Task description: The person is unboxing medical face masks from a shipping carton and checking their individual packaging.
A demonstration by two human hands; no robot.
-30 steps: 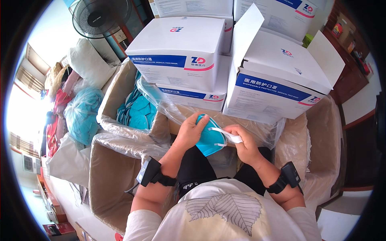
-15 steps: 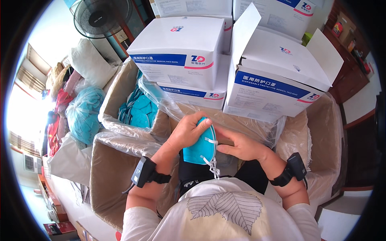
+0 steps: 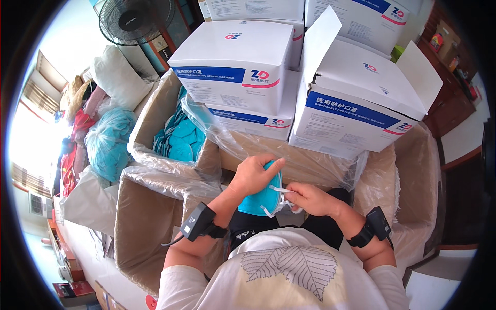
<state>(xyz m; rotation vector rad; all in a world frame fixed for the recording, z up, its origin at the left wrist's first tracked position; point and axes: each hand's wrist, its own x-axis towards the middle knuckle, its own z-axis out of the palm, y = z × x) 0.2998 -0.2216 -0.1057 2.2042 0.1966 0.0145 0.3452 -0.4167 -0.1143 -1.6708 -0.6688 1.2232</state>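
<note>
Teal cup-shaped mask (image 3: 261, 199) sits between both hands, above the person's lap, in front of the plastic-lined carton (image 3: 315, 160). Left hand (image 3: 254, 174) clasps its upper edge, fingers curled over the top, index finger stretched toward the right. Right hand (image 3: 310, 199) pinches the white strap (image 3: 279, 189) at the mask's right side; thumb and fingertips closed on it. Strap loops hang off the lower edge. Black wrist devices on both forearms, left (image 3: 198, 221), right (image 3: 377, 223).

Second plastic-lined carton (image 3: 155, 119) to the left holds a pile of teal masks (image 3: 181, 139). Bagged teal masks (image 3: 107, 144) further left, next to a white pillow-like bundle (image 3: 118, 77). White boxes with blue bands stacked behind: closed one (image 3: 232, 64) centre, one with open flaps (image 3: 361, 98) right. Fan (image 3: 135, 19) at top left.
</note>
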